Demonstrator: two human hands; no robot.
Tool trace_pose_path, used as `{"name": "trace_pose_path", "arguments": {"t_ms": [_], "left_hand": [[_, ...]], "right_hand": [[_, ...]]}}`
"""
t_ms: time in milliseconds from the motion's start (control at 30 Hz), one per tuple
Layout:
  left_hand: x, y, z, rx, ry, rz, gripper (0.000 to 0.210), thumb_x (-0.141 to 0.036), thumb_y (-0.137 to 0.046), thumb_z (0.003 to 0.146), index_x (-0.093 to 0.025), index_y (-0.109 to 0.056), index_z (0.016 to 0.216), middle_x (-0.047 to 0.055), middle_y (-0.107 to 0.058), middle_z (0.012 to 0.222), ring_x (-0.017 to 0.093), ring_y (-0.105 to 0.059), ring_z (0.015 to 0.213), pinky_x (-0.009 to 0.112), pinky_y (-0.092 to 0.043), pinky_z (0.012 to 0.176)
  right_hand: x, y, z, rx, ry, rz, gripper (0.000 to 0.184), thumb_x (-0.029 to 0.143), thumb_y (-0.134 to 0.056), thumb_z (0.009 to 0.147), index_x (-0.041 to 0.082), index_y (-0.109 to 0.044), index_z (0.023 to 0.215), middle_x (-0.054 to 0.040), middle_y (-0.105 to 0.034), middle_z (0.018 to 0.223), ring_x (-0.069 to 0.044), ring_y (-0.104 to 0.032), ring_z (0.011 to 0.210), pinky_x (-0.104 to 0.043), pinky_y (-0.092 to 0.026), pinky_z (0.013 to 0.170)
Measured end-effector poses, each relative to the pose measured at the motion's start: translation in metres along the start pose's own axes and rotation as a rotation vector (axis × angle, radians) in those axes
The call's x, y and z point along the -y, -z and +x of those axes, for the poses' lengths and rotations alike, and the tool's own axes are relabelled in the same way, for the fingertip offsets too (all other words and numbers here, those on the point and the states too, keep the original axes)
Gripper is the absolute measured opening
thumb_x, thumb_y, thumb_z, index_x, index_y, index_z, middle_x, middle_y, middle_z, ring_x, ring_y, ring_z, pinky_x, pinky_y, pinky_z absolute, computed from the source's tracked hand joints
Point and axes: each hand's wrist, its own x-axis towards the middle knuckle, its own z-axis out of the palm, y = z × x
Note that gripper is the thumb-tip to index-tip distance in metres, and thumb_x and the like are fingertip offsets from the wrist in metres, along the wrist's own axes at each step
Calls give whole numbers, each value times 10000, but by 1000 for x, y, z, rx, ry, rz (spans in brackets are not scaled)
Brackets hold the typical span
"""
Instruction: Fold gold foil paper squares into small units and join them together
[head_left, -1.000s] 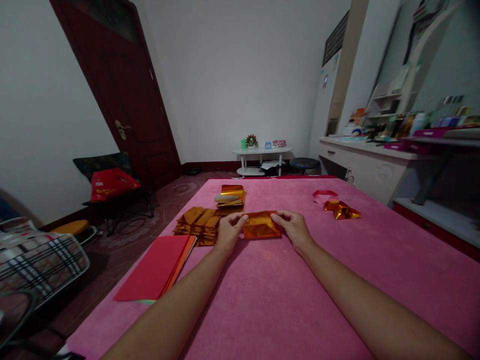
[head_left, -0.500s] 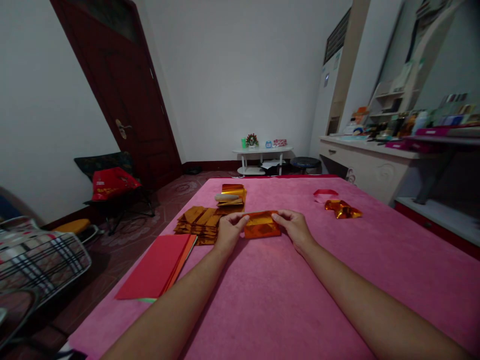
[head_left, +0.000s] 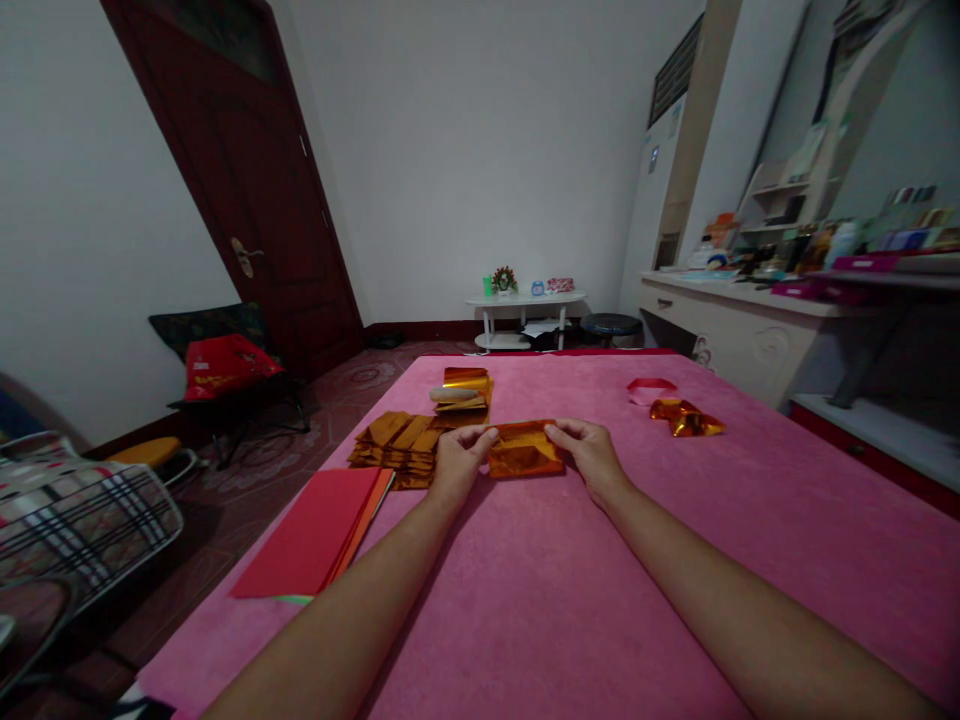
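A piece of shiny gold foil paper (head_left: pixel 527 455) spans the gap between my hands, just above or on the pink cover. My left hand (head_left: pixel 463 460) pinches its left upper corner between thumb and fingers. At the right upper corner, my right hand (head_left: pixel 592 455) grips it the same way. Beside my left hand lies a pile of folded gold foil papers (head_left: pixel 397 445). Behind that pile, a stack of flat gold foil sheets (head_left: pixel 469 378) has an oblong pale object (head_left: pixel 454 395) on top, whose kind I cannot make out.
Red and orange paper sheets (head_left: pixel 315 530) lie at the left edge of the pink-covered table (head_left: pixel 570 600). Toward the far right are a pink-red ribbon loop (head_left: pixel 651 388) and crumpled gold foil (head_left: pixel 686 418). A dressing table (head_left: pixel 750 320) stands to the right.
The gold foil paper's front face has shifted slightly and catches the light differently. Both hands keep their hold in nearly the same place.
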Motion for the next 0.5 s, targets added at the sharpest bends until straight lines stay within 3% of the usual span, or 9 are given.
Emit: {"name": "trace_pose_path", "arguments": {"t_ms": [367,500], "left_hand": [[0,2,-2,38,-29,80,320,-413,-613,763,-107,-682,701,15,-623,595,91,-500,494,195,-373,476],[0,3,-1,39,-29,89,324,-426,-630,743,-108,-686,713,26,-637,619,113,-535,531,205,-395,500]], "right_hand": [[3,-1,-2,15,1,11,243,381,-718,649,148,-695,715,-3,-650,653,-126,-563,583,-236,-429,567],[1,-1,-1,9,15,8,242,377,-718,654,143,-691,704,-3,-637,642,-120,-550,571,-233,-425,556]]}}
